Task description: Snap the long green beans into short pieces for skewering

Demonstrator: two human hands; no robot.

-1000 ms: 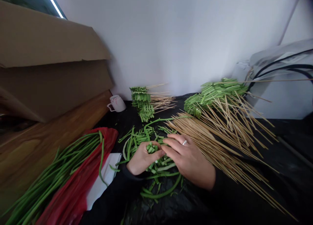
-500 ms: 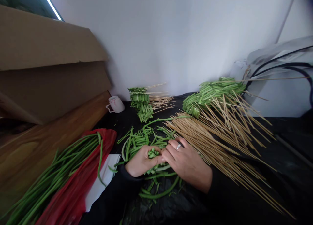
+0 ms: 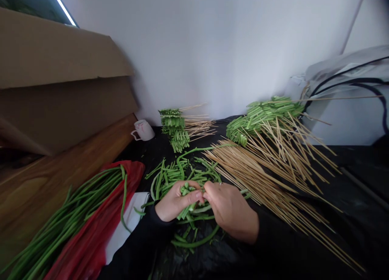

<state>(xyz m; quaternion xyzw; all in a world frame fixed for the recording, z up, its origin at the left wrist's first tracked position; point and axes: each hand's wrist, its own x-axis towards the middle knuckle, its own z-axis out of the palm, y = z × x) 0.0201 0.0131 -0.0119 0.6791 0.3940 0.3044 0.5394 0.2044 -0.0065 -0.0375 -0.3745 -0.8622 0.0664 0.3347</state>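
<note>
My left hand [image 3: 174,202] is closed around a small bundle of cut green bean pieces [image 3: 186,188], whose ends poke out above the thumb. My right hand [image 3: 232,211], with a ring on it, meets the left fingertips in a pinch; what lies between its fingers is hidden. Under both hands spreads a loose heap of cut green beans [image 3: 172,174] on black plastic sheeting [image 3: 194,268]. Bamboo skewers [image 3: 255,170] lie in a thick fan just right of the heap, pointing away to the lower right.
Bean pieces threaded on skewers form a small stack [image 3: 174,128] by the wall and a bigger one [image 3: 270,112] at right. Long whole beans [image 3: 88,203] rest on a red bag [image 3: 135,172] at left. A white mug [image 3: 144,130] stands near a cardboard box [image 3: 60,53].
My right hand has turned, its fingers curling into a tighter pinch at the left fingertips. The bean bundle in my left hand shows a little more.
</note>
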